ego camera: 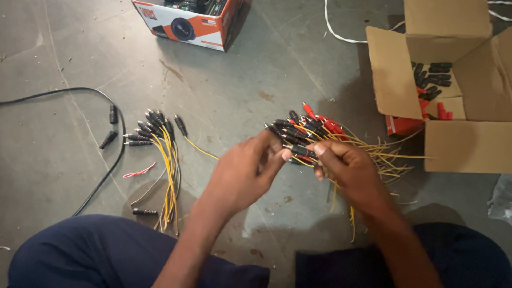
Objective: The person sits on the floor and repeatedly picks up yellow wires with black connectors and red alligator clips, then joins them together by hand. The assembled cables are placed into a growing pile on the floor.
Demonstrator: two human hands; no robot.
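My left hand (pixel 242 170) and my right hand (pixel 349 168) meet over a grey floor, both pinching a black plug connector (pixel 301 151) with a yellow wire. It belongs to a bundle of black and red plugs (pixel 306 128) with yellow wires fanning right, held in my right hand. A second bundle of black plugs on yellow wires (pixel 157 130) lies on the floor to the left of my left hand.
An open brown cardboard box (pixel 464 144) with black and red connectors stands at right. An orange and white printed box (pixel 186 24) sits at top. A black cable (pixel 109 160) curves at left, beside loose plugs and a red-white twist tie (pixel 138 172). My knees fill the bottom.
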